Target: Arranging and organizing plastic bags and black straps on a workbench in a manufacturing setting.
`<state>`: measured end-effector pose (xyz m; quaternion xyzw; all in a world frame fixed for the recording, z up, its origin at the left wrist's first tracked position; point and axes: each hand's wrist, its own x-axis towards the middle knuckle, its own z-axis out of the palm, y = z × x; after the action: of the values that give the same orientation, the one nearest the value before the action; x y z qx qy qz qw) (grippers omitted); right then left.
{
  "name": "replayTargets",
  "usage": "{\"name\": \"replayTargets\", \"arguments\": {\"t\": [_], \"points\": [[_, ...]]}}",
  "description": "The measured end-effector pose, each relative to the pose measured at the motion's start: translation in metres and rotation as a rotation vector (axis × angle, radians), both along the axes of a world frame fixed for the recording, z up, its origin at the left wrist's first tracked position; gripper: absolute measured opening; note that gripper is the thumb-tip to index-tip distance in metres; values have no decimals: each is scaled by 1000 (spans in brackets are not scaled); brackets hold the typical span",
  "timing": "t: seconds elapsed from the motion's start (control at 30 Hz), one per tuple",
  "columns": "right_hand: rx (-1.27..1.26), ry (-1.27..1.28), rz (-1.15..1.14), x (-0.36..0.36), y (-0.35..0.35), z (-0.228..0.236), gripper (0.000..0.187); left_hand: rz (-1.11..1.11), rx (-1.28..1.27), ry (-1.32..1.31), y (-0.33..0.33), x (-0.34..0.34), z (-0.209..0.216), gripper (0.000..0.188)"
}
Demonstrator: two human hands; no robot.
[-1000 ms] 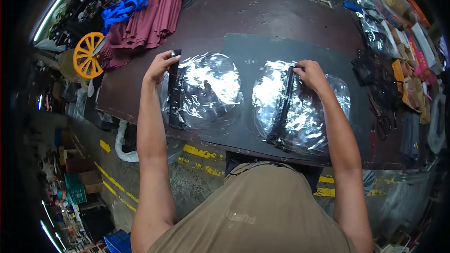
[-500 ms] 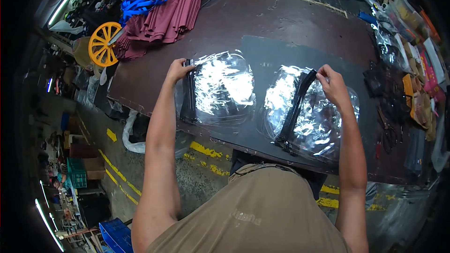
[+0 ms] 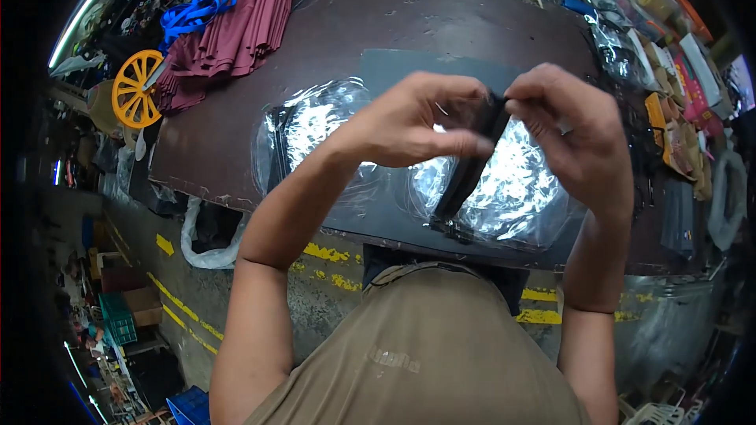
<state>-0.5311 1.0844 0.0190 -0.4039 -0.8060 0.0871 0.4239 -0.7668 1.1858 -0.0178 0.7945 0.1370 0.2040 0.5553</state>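
Observation:
Two clear plastic pouches with black zipper edges lie side by side on the table. My right hand [image 3: 575, 130] pinches the top end of the black zipper strip [image 3: 466, 181] on the right-hand pouch [image 3: 520, 177], lifting that end. My left hand [image 3: 421, 118] reaches across to the same end, thumb and forefinger apart beside the strip; its thumb is slightly blurred, and whether it grips the strip is hard to see. The left-hand pouch [image 3: 311, 130] lies flat, partly covered by my left forearm, its zipper along its left side.
A dark grey sheet [image 3: 394, 67] lies under the pouches on the brown table [image 3: 339, 24]. At the far left are folded maroon fabric [image 3: 252, 24], blue straps [image 3: 197, 9] and a yellow wheel [image 3: 135, 88]. Packets and tools crowd the right side, near an orange pouch [image 3: 657, 116].
My left hand has let go of the left-hand pouch and moved right to the other pouch's zipper. My right hand has kept its pinch, raising the zipper end. The view has shifted slightly.

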Motion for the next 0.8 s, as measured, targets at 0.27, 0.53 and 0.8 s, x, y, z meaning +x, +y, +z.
{"name": "replayTargets", "arguments": {"t": [0.27,0.53,0.8], "points": [[-325,282,-164,69,71,-57,39,356,-47,75,51,-123,27,26],[-640,-273,-346,49,138,-229,39,688,-200,591,148,-278,-129,19],[-777,-408,-486,36,147,-231,36,974,692,750,153,-262,-167,37]]}}
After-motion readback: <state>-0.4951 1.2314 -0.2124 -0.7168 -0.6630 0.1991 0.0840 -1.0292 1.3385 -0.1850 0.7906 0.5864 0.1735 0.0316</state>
